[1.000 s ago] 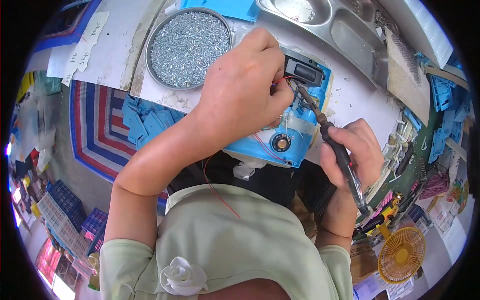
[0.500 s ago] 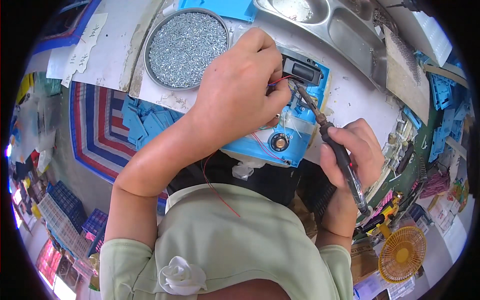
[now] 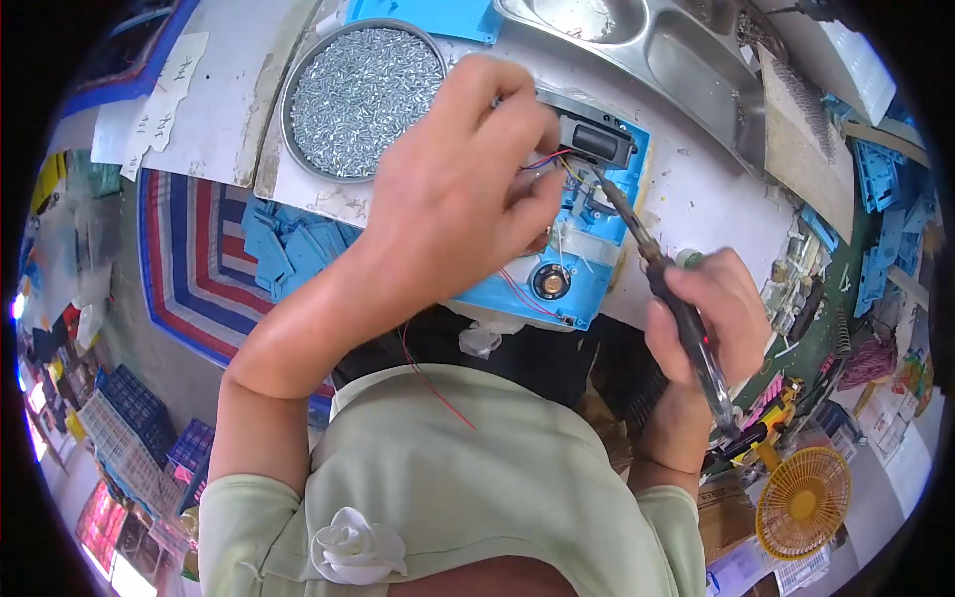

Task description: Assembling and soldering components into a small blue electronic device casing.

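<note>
- The blue casing lies on the table in front of you, partly covered by your left hand.
- A black module sits at the casing's far end; a round speaker sits at the end nearer you.
- Red and dark wires run from beside the module toward your left fingers.
- Your left grip is bent, thumb near the fingers; the fingertips are hidden, so you cannot tell whether it has hold of the wires.
- Your right hand has its grip closed around the handle of the soldering iron.
- The iron's tip points at the wires by the module's near edge; whether it touches them, you cannot tell.
- A loose red wire trails from under your left wrist onto your pale green shirt.
- Left of your left hand, a round dish is full of small silvery screws.
- Beyond the casing stands a metal compartment tray.
- Blue plastic pieces lie by a striped sheet.
</note>
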